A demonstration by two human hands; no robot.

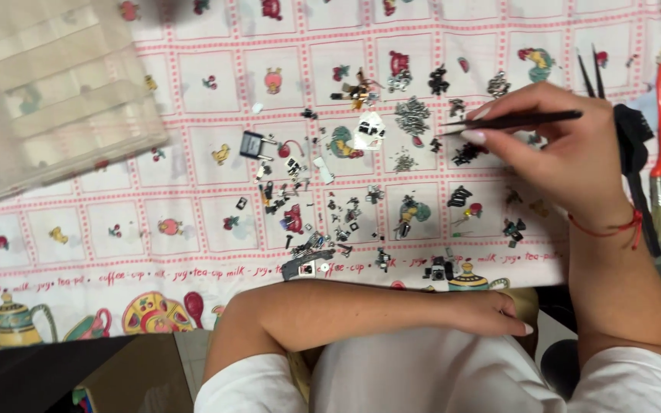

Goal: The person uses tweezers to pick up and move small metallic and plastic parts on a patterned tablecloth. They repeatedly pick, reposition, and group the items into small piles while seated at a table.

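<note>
The right hand (568, 157) pinches black tweezers (514, 121) in a pen-like grip, tips lowered among the small dark metal parts (411, 116) scattered over the patterned cloth (193, 92) on the counter, seemingly for fine picking. The left hand (491, 312) lies loosely curled and empty along the near edge (likely bracing the body).

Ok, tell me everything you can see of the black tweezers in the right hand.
The black tweezers are slim, dark and matte, probably metal. They lie nearly level above the patterned cloth, tips pointing left and tapering to a fine point near a cluster of small metal parts. The right hand pinches them between thumb and fingers; the rear end sticks out past the hand. Whether the tips hold anything is too small to tell.
</note>
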